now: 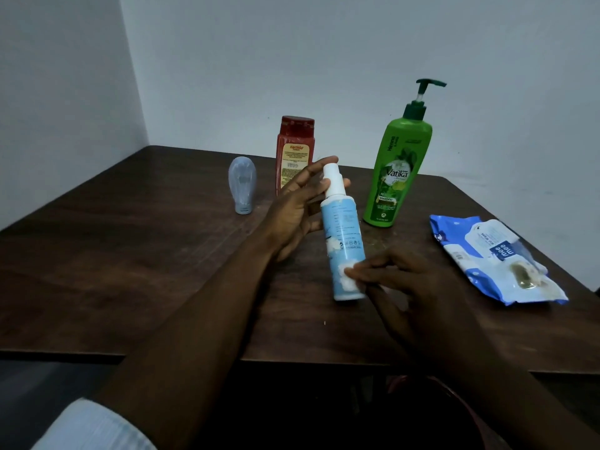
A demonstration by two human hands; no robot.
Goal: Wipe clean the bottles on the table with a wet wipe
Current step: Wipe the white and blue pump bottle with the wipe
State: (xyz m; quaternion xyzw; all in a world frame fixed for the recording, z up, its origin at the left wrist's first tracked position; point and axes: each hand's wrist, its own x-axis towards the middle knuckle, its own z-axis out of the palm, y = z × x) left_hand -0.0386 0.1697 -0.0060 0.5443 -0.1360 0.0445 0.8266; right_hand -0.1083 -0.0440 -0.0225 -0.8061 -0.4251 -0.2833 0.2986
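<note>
Two walls corner a dark wood table. Blue bottle cap points 12, axis near-upright. Left hand loosely cradles it; right hand pinches wipe against it.

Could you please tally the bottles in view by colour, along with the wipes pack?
Light blue bottle, held in the left hand: 1
Red bottle: 1
Green pump bottle: 1
Clear upside-down bottle: 1
Wipes pack: 1
Total: 5
</note>
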